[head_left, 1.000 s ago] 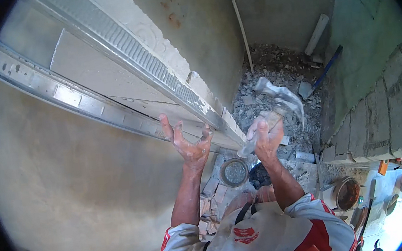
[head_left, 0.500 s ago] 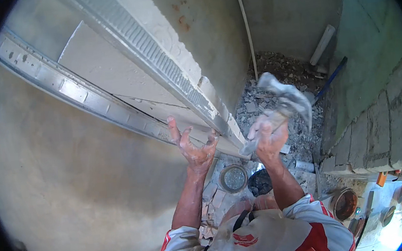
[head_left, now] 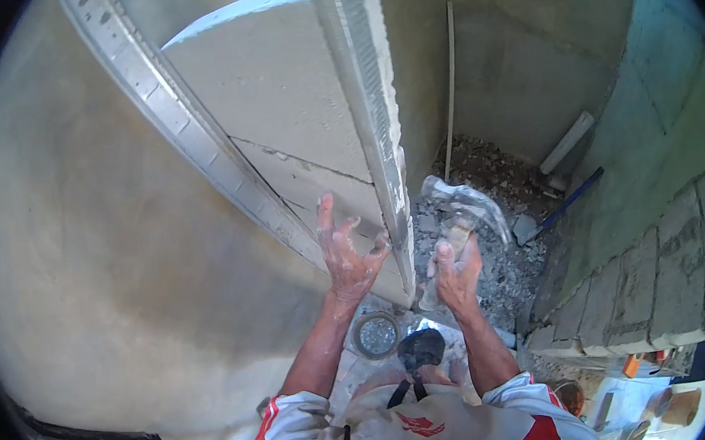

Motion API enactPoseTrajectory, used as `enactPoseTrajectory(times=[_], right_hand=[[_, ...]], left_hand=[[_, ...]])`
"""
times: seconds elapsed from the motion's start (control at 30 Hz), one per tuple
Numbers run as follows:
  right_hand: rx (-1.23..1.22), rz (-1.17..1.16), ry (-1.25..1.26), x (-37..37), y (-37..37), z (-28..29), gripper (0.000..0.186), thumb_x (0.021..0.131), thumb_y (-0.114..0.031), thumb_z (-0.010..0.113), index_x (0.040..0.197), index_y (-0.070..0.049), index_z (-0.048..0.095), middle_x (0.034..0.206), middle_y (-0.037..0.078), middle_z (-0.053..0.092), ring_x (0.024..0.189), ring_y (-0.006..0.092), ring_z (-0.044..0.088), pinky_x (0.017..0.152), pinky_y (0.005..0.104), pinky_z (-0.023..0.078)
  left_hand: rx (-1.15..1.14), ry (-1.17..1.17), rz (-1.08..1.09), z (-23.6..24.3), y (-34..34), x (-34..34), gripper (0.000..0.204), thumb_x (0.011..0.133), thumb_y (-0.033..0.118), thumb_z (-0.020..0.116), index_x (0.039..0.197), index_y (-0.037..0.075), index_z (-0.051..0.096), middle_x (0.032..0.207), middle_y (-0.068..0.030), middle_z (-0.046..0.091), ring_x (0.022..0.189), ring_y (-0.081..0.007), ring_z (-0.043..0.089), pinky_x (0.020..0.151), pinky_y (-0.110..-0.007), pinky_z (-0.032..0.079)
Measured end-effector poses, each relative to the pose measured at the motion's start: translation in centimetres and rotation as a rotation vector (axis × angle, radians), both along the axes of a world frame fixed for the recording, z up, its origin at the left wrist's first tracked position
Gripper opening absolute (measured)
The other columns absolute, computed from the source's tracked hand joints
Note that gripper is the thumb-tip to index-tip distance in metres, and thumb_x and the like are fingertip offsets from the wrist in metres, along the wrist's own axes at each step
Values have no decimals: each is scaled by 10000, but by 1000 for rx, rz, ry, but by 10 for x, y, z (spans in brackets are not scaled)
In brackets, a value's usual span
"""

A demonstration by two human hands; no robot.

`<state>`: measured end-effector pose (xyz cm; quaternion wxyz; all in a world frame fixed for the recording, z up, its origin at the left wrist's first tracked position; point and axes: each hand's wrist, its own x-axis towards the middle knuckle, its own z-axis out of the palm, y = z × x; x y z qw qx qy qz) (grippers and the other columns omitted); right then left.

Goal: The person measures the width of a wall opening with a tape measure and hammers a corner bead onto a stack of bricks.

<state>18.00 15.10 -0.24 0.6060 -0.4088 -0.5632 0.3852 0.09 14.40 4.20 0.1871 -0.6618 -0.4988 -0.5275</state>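
My left hand (head_left: 349,258) is open, fingers spread against the lower part of a narrow pale block wall (head_left: 271,83). Its thumb reaches to the ribbed metal strip (head_left: 357,92) along the wall's right edge. A second, slotted metal strip (head_left: 158,94) runs down the wall's left side. My right hand (head_left: 458,276), just right of the wall's lower end, is closed round the handle of a hammer (head_left: 470,202). The hammer's curved, whitish-dusted metal head points upward and away from the wall.
Rubble (head_left: 499,286) covers the floor beyond and to the right. A round bucket (head_left: 376,335) and a dark bundle (head_left: 421,347) are near my feet. A white pipe (head_left: 566,143) and a blue handle (head_left: 573,199) lean in the far corner. A block wall (head_left: 671,266) stands right.
My view has turned, so the block wall and its strips stand more upright. The hammer has come lower and leftward in view. My left hand remains spread by the wall.
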Motion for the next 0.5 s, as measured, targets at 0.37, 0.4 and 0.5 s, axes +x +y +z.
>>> enactPoseTrajectory(times=[0.37, 0.4, 0.5], right_hand=[[54, 11, 240, 10, 4, 80, 398, 923, -371, 527, 1049, -13, 410, 687, 46, 469, 480, 127, 479, 430, 258, 412], [58, 20, 267, 8, 6, 81, 382, 923, -351, 531, 1050, -10, 414, 699, 46, 478, 487, 125, 487, 433, 260, 415], [58, 9, 283, 0, 6, 93, 399, 919, -365, 540, 1040, -4, 419, 697, 50, 482, 491, 126, 486, 431, 260, 414]], left_hand=[[523, 114, -104, 239, 13, -29, 750, 675, 496, 761, 1151, -26, 510, 1185, -227, 528, 1128, -330, 510, 990, -432, 372], [519, 100, -110, 252, 19, -21, 750, 675, 496, 761, 1151, -26, 510, 1185, -227, 528, 1128, -330, 510, 990, -432, 372], [460, 300, -15, 272, 30, -3, 916, 701, 611, 676, 1244, -80, 418, 1180, -249, 521, 1151, -381, 488, 1011, -543, 328]])
